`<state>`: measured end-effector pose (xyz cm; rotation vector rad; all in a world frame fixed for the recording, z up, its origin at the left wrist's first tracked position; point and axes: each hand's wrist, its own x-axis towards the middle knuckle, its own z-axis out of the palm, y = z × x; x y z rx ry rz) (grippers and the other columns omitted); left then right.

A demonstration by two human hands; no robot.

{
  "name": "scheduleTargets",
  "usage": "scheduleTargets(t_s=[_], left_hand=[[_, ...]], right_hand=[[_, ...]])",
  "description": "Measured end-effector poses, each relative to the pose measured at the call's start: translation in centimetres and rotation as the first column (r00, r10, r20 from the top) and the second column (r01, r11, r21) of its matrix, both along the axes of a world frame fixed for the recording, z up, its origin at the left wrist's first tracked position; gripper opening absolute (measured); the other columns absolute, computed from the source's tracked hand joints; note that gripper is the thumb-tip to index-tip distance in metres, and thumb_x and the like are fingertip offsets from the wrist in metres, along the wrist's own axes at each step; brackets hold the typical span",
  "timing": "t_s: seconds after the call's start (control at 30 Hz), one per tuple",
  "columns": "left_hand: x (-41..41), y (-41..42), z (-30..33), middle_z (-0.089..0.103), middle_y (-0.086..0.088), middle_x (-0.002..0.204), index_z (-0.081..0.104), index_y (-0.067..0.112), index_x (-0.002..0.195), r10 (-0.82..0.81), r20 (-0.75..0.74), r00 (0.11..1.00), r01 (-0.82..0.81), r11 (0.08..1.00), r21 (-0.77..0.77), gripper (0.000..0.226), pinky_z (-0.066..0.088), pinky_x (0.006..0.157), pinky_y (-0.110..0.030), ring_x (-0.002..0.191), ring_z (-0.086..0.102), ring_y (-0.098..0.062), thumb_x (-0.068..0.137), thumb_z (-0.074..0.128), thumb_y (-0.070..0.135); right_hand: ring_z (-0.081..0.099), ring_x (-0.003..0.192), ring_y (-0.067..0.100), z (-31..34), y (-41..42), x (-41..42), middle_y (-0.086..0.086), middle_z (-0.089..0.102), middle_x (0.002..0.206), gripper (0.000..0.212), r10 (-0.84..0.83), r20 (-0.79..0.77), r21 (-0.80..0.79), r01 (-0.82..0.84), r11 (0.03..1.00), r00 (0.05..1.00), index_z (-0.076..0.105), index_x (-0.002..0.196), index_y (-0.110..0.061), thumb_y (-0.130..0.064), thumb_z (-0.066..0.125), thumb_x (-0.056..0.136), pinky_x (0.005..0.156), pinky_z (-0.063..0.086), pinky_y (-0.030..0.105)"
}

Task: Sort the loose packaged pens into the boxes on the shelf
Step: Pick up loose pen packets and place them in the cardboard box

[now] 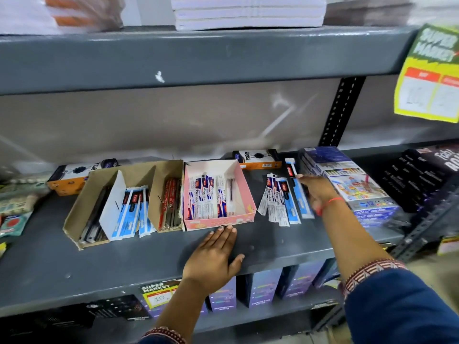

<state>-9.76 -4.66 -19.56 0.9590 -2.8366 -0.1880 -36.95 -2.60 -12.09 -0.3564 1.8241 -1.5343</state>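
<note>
A pink box in the middle of the grey shelf holds white-and-blue packaged pens. To its left stands a brown cardboard box with dividers, holding dark pens, blue-white packets and red pens. Loose packaged pens lie on the shelf right of the pink box. My right hand rests on the rightmost blue packet, fingers curled around it. My left hand lies flat on the shelf, fingertips touching the pink box's front wall.
Stacked colour-pencil boxes stand right of the loose pens. Orange-black boxes sit at the back. Dark packages fill the far right, small packets the far left. Above is another shelf with notebooks; a yellow price sign hangs there.
</note>
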Motion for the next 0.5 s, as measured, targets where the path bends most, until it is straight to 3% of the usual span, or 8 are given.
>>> scheduleTargets(t_s=[0.03,0.07,0.17,0.27,0.37,0.5], left_hand=[[0.0,-0.1,-0.1,0.005,0.003,0.157,0.005,0.017,0.150,-0.013,0.031,0.999,0.014,1.000,-0.016,0.105,-0.021,0.102,-0.019,0.143,0.001,-0.010,0.066,-0.029,0.071],[-0.1,-0.2,-0.2,0.005,0.002,0.157,0.004,0.017,0.150,-0.015,0.048,0.999,0.016,1.000,-0.023,0.111,-0.020,0.103,-0.020,0.143,0.000,-0.010,0.060,-0.035,0.070],[0.0,-0.2,-0.4,0.008,0.000,0.157,0.006,0.015,0.150,-0.008,0.037,0.999,0.009,1.000,-0.028,0.119,-0.017,0.104,-0.022,0.143,0.003,-0.012,0.054,-0.043,0.067],[0.2,-0.3,-0.7,0.013,-0.001,0.157,0.011,0.014,0.149,0.006,0.013,1.000,-0.006,0.999,-0.035,0.120,-0.014,0.106,-0.021,0.143,0.007,-0.012,0.056,-0.042,0.067],[0.3,-0.3,-1.0,0.020,-0.003,0.155,0.017,0.013,0.149,0.026,-0.015,1.000,-0.026,1.000,0.004,0.117,-0.003,0.108,-0.022,0.142,0.016,-0.015,0.061,-0.036,0.070],[0.4,-0.4,-1.2,0.025,-0.006,0.154,0.020,0.011,0.148,0.012,-0.017,1.000,-0.012,1.000,0.012,0.118,0.001,0.110,-0.024,0.141,0.019,-0.019,0.063,-0.034,0.071]], right_hand=[[0.058,0.077,0.019,0.5,0.3,0.7,0.002,0.073,0.073,0.012,0.028,0.019,-0.044,-0.027,0.999,0.999,0.068,0.089,-0.012,-0.010,0.056,0.091,0.075,0.047,0.030],[0.053,0.067,0.015,0.9,0.5,1.5,-0.004,0.070,0.059,0.020,0.048,0.019,-0.090,-0.046,0.995,0.999,0.065,0.077,-0.017,-0.006,0.055,0.091,0.066,0.043,0.026],[0.044,0.054,0.011,2.0,1.5,4.9,-0.011,0.060,0.040,0.029,0.135,0.004,-0.225,-0.130,0.966,0.991,0.063,0.065,-0.019,-0.001,0.057,0.087,0.055,0.033,0.021],[0.055,0.049,0.003,2.9,3.0,8.1,-0.011,0.066,0.048,0.027,0.255,-0.016,-0.349,-0.244,0.905,0.967,0.064,0.068,-0.015,0.003,0.056,0.086,0.054,0.040,0.016],[0.064,0.057,0.006,2.9,3.8,10.2,-0.007,0.070,0.058,0.023,0.369,0.001,-0.430,-0.333,0.839,0.930,0.065,0.075,-0.011,0.006,0.055,0.086,0.063,0.052,0.020],[0.067,0.056,0.004,3.5,4.3,11.9,-0.006,0.072,0.057,0.020,0.369,-0.023,-0.449,-0.339,0.827,0.929,0.067,0.080,-0.011,0.006,0.058,0.085,0.056,0.055,0.014]])
